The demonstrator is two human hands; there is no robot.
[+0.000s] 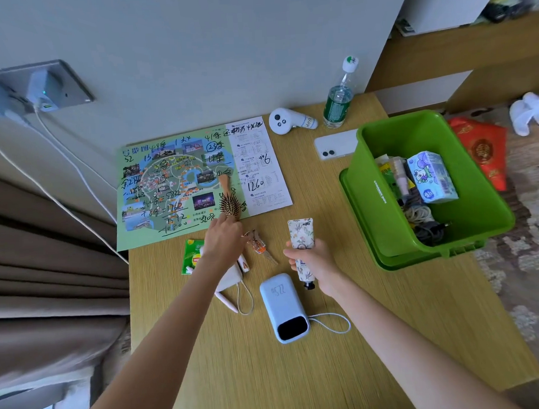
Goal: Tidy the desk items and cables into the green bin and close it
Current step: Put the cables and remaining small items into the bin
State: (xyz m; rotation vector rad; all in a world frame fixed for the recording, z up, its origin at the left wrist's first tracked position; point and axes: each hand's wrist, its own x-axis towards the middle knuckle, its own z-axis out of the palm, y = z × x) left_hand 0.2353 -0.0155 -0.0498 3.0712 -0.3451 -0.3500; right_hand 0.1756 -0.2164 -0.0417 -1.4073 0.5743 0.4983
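Your right hand (314,261), fingers clamped round the floral tube (302,233), should carry it right and drop it into the open green bin (382,199); your left hand (225,240), grip unclear, touches the hairbrush (229,206).

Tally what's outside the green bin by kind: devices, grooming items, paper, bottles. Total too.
Devices: 3 (phone, power bank, controller)
Grooming: 2 (hairbrush, tube)
Paper: 1 (map)
Bottles: 1 (bottle)
Total: 7
White corded item: kind unclear, not counted.
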